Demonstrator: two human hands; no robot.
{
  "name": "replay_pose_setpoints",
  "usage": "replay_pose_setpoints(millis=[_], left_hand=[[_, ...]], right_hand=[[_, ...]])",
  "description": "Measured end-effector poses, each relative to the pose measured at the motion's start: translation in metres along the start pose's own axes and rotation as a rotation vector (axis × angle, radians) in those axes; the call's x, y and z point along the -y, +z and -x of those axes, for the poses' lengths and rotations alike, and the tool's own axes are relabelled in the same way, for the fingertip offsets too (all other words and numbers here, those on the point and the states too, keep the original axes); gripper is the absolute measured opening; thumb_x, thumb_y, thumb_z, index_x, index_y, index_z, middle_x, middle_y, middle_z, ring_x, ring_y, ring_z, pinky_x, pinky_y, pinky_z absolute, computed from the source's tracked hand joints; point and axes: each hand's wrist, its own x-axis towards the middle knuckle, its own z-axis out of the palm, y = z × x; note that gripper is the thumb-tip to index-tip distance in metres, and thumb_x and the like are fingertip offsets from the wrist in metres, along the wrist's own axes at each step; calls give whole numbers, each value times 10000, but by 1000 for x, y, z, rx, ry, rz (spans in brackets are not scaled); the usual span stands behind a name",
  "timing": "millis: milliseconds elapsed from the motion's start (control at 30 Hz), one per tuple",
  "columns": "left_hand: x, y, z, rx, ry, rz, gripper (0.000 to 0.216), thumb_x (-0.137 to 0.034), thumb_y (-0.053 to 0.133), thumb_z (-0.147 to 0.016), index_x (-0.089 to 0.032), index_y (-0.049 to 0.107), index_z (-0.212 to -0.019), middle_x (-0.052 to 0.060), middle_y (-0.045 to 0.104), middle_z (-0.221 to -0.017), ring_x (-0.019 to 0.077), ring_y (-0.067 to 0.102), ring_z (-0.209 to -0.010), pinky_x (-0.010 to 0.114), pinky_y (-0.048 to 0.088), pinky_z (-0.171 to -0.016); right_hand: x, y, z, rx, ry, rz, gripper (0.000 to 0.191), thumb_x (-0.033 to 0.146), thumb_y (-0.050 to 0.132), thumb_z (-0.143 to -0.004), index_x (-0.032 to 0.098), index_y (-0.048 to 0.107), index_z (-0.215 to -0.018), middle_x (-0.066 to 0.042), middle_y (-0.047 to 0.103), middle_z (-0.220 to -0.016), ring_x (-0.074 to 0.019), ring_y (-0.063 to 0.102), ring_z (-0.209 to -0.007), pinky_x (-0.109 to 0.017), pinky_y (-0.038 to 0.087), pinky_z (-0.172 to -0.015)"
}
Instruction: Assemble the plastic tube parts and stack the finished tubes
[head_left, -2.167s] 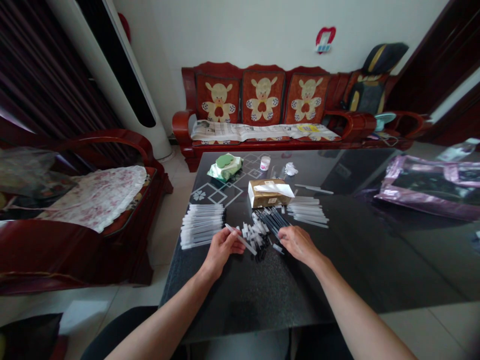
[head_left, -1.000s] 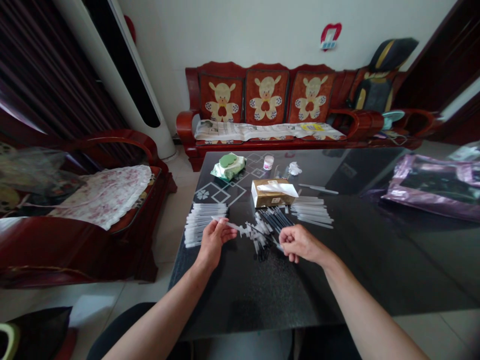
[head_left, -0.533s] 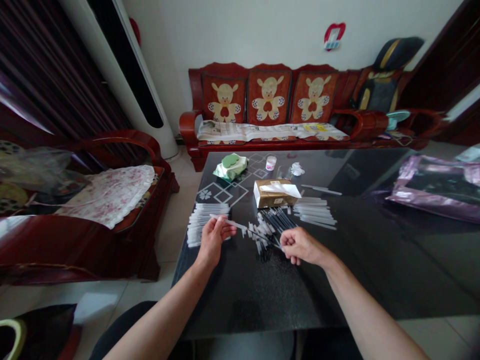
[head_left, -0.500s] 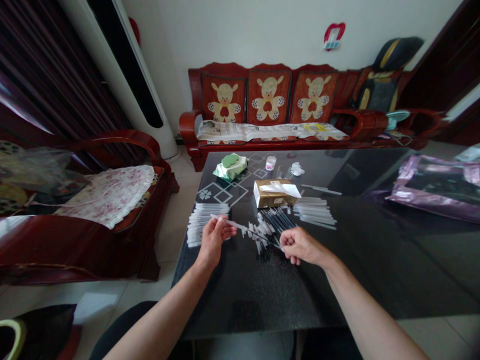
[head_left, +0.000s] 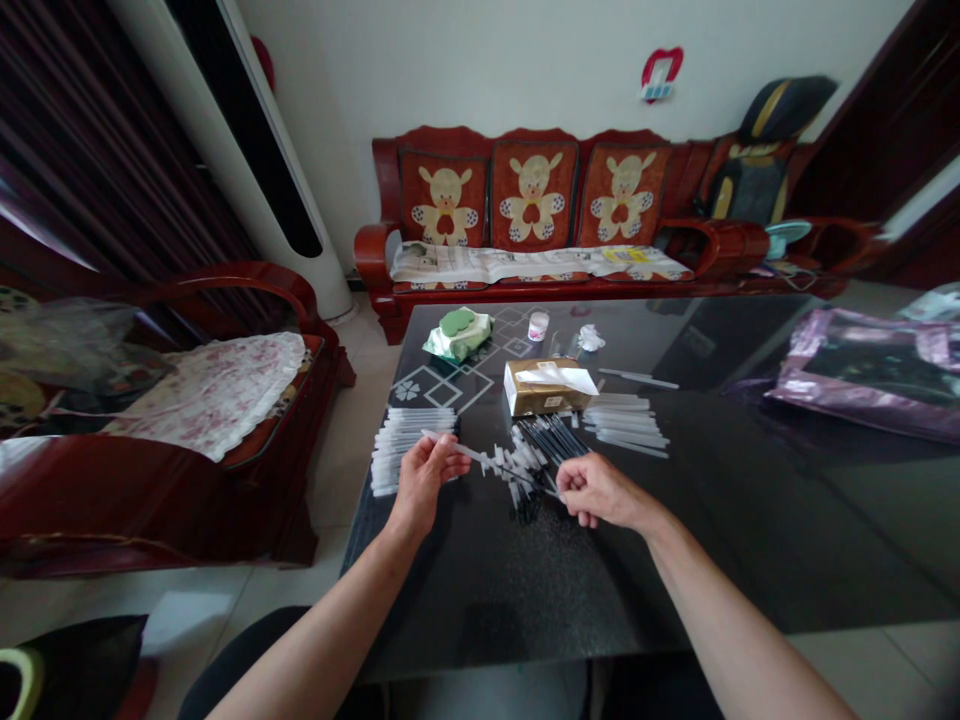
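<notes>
The left hand (head_left: pixel 421 478) is closed around a clear tube (head_left: pixel 463 451) whose free end points to 3 o'clock. The right hand (head_left: pixel 596 489) pinches a thin black refill (head_left: pixel 546 486) just above the table (head_left: pixel 525 590), over the loose pile (head_left: pixel 521 467) between both hands. I think the refill should stay in one line with the tube mouth and go in gently, without bending. At 12 o'clock the brown carton (head_left: pixel 546 390) has white paper on top; what is inside it, and inside the small cup (head_left: pixel 537 326) behind, I cannot see.

Clear pen barrel (head_left: pixel 452 446), dark refill (head_left: pixel 534 479), nearly aligned
</notes>
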Motion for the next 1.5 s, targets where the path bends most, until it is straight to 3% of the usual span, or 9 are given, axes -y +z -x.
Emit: replay_pose_setpoints(millis=[567,800,967,1067,1167,1300,1500], left_hand=[[1,7,5,9,-40,20,321,-385,710,-727,-109,621,-863,50,664,-724,147,659,-650,270,546,-645],[13,18,21,164,-185,-28,298,-362,727,-722,-102,667,-853,55,664,-706,120,625,-602,237,524,-601],[19,22,25,218,-312,96,263,-313,754,-702,-110,670,-846,51,669,-706,104,618,-569,214,512,-566],[18,19,21,163,-328,146,247,-283,758,-700,-105,668,-845,53,673,-705,95,617,-564,199,516,-564],[16,14,16,127,-320,167,240,-267,749,-711,-100,661,-858,62,679,-714,95,620,-569,198,522,-565],[17,10,12,100,-316,168,229,-254,744,-712,-95,655,-851,69,684,-710,107,631,-578,208,531,-570],[18,12,15,124,-298,145,243,-275,746,-710,-98,653,-848,73,688,-719,108,632,-577,212,530,-575]], right_hand=[[-7,5,-5,-7,-21,-28,88,224,551,-708,142,552,-739,6,613,-555,-117,605,-448,-171,455,-373],[-6,19,-11,24,-80,-278,197,289,627,-729,136,539,-817,-23,657,-646,-153,656,-525,-237,524,-452],[4,20,-9,-8,-112,-393,298,412,598,-775,140,544,-885,-37,669,-668,-167,659,-535,-289,535,-493],[0,3,-8,-221,-70,-216,251,388,544,-799,148,576,-863,-14,636,-616,-141,615,-483,-242,477,-451],[-10,-14,-5,-423,-7,199,120,241,531,-758,158,613,-728,-7,608,-567,-117,561,-450,-215,397,-452],[-17,-19,-3,-437,-6,626,136,146,541,-714,177,650,-638,-24,636,-597,-147,599,-578,-232,363,-550],[-20,-1,-16,-389,-7,760,107,207,568,-787,197,666,-747,-43,688,-740,-171,631,-749,-232,364,-646]])
